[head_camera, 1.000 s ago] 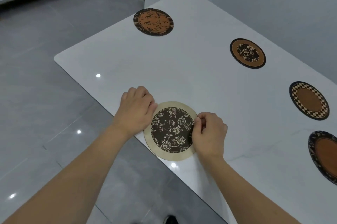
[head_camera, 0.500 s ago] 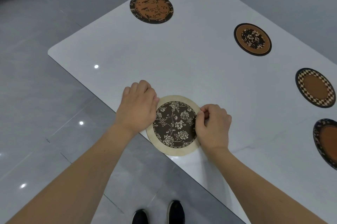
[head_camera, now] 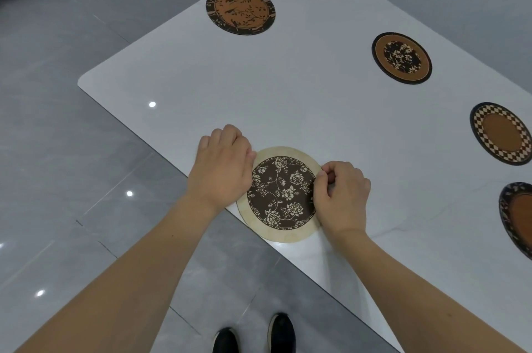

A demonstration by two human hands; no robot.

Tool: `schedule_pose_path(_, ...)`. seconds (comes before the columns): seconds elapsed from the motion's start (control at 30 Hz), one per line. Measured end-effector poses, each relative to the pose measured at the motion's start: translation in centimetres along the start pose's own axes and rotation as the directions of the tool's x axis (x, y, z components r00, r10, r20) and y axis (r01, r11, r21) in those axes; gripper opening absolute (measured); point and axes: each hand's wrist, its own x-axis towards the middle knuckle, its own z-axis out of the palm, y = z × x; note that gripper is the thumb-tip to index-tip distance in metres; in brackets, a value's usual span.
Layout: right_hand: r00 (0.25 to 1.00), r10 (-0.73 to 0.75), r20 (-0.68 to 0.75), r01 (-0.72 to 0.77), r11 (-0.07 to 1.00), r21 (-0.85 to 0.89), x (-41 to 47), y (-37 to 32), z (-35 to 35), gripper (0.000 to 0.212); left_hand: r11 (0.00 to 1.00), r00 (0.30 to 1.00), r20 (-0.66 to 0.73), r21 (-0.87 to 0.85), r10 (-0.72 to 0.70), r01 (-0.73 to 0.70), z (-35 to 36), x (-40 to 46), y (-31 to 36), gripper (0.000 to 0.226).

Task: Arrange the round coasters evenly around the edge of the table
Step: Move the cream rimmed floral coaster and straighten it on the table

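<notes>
A cream-rimmed rose coaster [head_camera: 280,194] lies flat at the near edge of the white table [head_camera: 288,99], its lower rim just over that edge. My left hand [head_camera: 220,170] rests against the coaster's left rim with fingers curled under; I cannot tell whether they grip it or only press. My right hand [head_camera: 341,197] pinches the coaster's right rim between thumb and curled fingers.

Well beyond this coaster, at the far left edge, sits an orange coaster with birds [head_camera: 240,9]. To the right of the rose coaster, along the far long side, lie three more: an orange floral coaster [head_camera: 401,58], a checkered coaster [head_camera: 501,133], and a dark-rimmed coaster [head_camera: 519,217] cut off by the frame.

I judge this step to be setting the rose coaster in place. Next it likely needs nudging fully onto the table, spaced to match the others, then releasing.
</notes>
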Motion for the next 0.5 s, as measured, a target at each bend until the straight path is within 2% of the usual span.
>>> schedule_pose_path(0.2, 1.000, 0.006, -0.004, -0.006, 1.000, 0.004, 0.04, 0.09, 0.00, 0.008, 1.000, 1.000, -0.024, 0.002, -0.002, 0.002, 0.07, 0.02, 0.05, 0.037)
schedule_pose_path(0.5, 1.000, 0.020, -0.007, -0.020, 1.000, 0.024, 0.12, -0.15, -0.01, 0.010, 1.000, 0.996, -0.089, 0.011, 0.009, -0.008, 0.37, -0.05, 0.07, 0.027)
